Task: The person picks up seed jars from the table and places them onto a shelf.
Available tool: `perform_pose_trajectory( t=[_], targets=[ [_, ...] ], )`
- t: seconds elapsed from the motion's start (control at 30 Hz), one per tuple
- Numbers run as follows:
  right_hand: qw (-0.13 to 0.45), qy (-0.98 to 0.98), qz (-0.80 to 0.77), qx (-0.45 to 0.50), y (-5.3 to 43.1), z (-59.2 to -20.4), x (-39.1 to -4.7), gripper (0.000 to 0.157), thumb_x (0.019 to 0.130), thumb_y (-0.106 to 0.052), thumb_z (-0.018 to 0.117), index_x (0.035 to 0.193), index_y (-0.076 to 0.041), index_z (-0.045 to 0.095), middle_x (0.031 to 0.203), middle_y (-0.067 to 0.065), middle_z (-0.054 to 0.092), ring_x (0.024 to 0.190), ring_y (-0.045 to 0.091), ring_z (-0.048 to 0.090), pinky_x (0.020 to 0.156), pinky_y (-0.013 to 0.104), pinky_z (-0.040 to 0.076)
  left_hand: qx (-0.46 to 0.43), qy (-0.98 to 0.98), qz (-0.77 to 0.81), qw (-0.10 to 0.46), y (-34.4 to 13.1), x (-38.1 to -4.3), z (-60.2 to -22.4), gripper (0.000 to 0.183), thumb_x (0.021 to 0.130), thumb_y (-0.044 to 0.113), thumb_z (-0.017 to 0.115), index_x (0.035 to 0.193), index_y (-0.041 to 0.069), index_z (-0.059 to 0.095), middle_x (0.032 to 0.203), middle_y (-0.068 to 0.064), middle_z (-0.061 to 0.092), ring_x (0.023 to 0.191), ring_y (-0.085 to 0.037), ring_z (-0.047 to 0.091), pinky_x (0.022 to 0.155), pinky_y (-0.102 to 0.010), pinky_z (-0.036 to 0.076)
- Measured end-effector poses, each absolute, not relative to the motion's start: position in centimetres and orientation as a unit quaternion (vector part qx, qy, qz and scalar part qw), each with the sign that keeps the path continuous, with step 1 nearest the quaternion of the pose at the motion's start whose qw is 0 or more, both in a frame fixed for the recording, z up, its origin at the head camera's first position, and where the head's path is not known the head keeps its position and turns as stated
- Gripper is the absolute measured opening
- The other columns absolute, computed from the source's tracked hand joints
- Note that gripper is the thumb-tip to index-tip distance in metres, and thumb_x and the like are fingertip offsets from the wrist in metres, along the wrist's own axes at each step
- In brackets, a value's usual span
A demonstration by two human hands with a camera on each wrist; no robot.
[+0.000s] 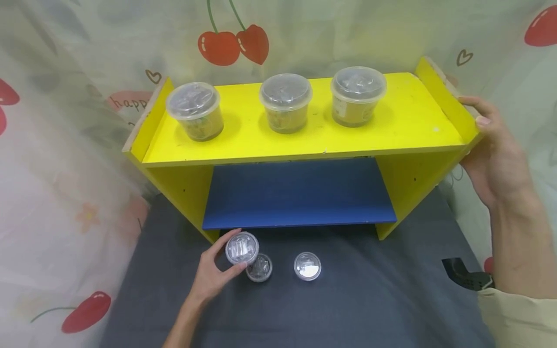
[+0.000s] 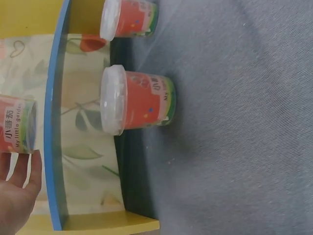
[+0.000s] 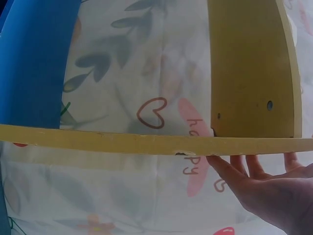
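My left hand (image 1: 211, 275) holds a small lidded cup (image 1: 242, 248) between thumb and fingers, in front of the blue lower board (image 1: 300, 193). In the left wrist view this cup (image 2: 17, 125) has a red and green label reading "My little garden". Two similar cups stand on the dark cloth: one (image 1: 260, 268) partly hidden behind the held cup, the other (image 1: 307, 266) to its right. My right hand (image 1: 500, 150) rests against the outer face of the yellow shelf unit's right side panel (image 3: 146, 143), its fingertips touching the wood.
Three clear-lidded cups stand on the shelf's yellow top board (image 1: 243, 104), at left (image 1: 194, 111), middle (image 1: 285, 103) and right (image 1: 358, 96). Dark grey cloth (image 1: 348, 309) covers the table. A printed curtain (image 1: 65, 169) hangs behind and at both sides.
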State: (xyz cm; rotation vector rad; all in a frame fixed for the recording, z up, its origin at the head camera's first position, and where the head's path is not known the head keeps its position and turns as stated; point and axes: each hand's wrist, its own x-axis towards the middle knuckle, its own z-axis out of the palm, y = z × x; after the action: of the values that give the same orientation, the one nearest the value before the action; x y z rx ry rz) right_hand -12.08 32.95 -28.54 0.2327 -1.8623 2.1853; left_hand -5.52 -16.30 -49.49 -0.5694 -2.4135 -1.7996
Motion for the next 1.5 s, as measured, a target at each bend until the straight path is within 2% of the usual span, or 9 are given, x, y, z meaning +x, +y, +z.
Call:
perform_pose_trajectory(
  t=[0.13, 0.27, 0.4, 0.6, 0.87, 1.13, 1.3, 1.5],
  targets=[
    [0.129, -0.635, 0.757, 0.08, 33.0, -28.6, -12.2, 0.047, 0.099, -0.023, 0.047, 0.145, -0.011, 0.043, 0.135, 0.015, 0.044, 0.115, 0.03, 0.046, 0.092, 0.04, 0.037, -0.186, -0.786, -0.588, 0.05, -16.1, -5.9, -48.1, 0.071, 0.075, -0.008, 0.08, 0.14, 0.0, 0.052, 0.137, -0.02, 0.057, 0.124, -0.011, 0.055, 0.103, -0.021, 0.04],
    [0.131, -0.638, 0.755, 0.075, 33.0, -28.7, -12.2, 0.048, 0.099, -0.024, 0.048, 0.145, -0.012, 0.042, 0.137, 0.014, 0.043, 0.116, 0.03, 0.045, 0.093, 0.04, 0.036, -0.171, -0.789, -0.587, 0.058, -15.8, -5.9, -46.1, 0.067, 0.075, -0.008, 0.079, 0.137, -0.005, 0.053, 0.134, -0.024, 0.058, 0.121, -0.007, 0.056, 0.101, -0.018, 0.04],
    [0.134, -0.639, 0.754, 0.072, 33.0, -28.7, -12.2, 0.048, 0.099, -0.024, 0.048, 0.145, -0.013, 0.042, 0.138, 0.014, 0.043, 0.117, 0.031, 0.045, 0.095, 0.039, 0.036, -0.155, -0.793, -0.585, 0.067, -15.8, -6.0, -45.2, 0.066, 0.075, -0.008, 0.079, 0.137, -0.007, 0.053, 0.133, -0.024, 0.058, 0.117, -0.006, 0.058, 0.098, -0.019, 0.042],
    [0.13, -0.629, 0.763, 0.075, 33.0, -28.6, -12.3, 0.048, 0.099, -0.023, 0.048, 0.144, -0.011, 0.043, 0.136, 0.015, 0.044, 0.115, 0.029, 0.046, 0.091, 0.039, 0.037, -0.149, -0.788, -0.593, 0.073, -16.0, -6.9, -45.0, 0.067, 0.077, -0.01, 0.076, 0.139, -0.007, 0.051, 0.136, -0.026, 0.056, 0.116, -0.005, 0.057, 0.094, -0.017, 0.042],
    [0.131, -0.626, 0.764, 0.081, 33.0, -28.7, -12.1, 0.046, 0.101, -0.02, 0.046, 0.146, -0.012, 0.04, 0.125, 0.015, 0.05, 0.107, 0.029, 0.049, 0.086, 0.036, 0.041, -0.17, -0.78, -0.598, 0.07, -16.0, -8.4, -44.5, 0.065, 0.078, -0.012, 0.075, 0.138, -0.009, 0.051, 0.133, -0.026, 0.052, 0.119, -0.012, 0.055, 0.101, -0.02, 0.042],
    [0.133, -0.622, 0.767, 0.084, 33.0, -28.7, -12.2, 0.046, 0.1, -0.022, 0.047, 0.145, -0.01, 0.042, 0.124, 0.016, 0.051, 0.104, 0.028, 0.05, 0.085, 0.036, 0.042, -0.164, -0.776, -0.601, 0.102, -15.8, -9.9, -44.8, 0.068, 0.075, -0.014, 0.076, 0.138, -0.009, 0.052, 0.128, -0.027, 0.055, 0.109, -0.015, 0.057, 0.088, -0.019, 0.048],
    [0.133, -0.616, 0.771, 0.086, 33.0, -28.7, -12.2, 0.046, 0.1, -0.022, 0.048, 0.143, -0.009, 0.044, 0.12, 0.015, 0.053, 0.102, 0.028, 0.051, 0.084, 0.036, 0.042, -0.148, -0.757, -0.625, 0.12, -16.2, -10.9, -46.4, 0.069, 0.073, -0.017, 0.076, 0.138, -0.007, 0.053, 0.13, -0.027, 0.058, 0.116, -0.012, 0.06, 0.095, -0.021, 0.047],
    [0.137, -0.616, 0.772, 0.08, 33.0, -28.7, -12.3, 0.048, 0.098, -0.024, 0.05, 0.143, -0.009, 0.045, 0.121, 0.015, 0.053, 0.104, 0.028, 0.051, 0.085, 0.037, 0.041, -0.126, -0.734, -0.659, 0.106, -16.7, -11.9, -47.9, 0.069, 0.078, -0.017, 0.072, 0.142, -0.002, 0.05, 0.14, -0.024, 0.053, 0.122, -0.013, 0.057, 0.102, -0.022, 0.043]
  ],
)
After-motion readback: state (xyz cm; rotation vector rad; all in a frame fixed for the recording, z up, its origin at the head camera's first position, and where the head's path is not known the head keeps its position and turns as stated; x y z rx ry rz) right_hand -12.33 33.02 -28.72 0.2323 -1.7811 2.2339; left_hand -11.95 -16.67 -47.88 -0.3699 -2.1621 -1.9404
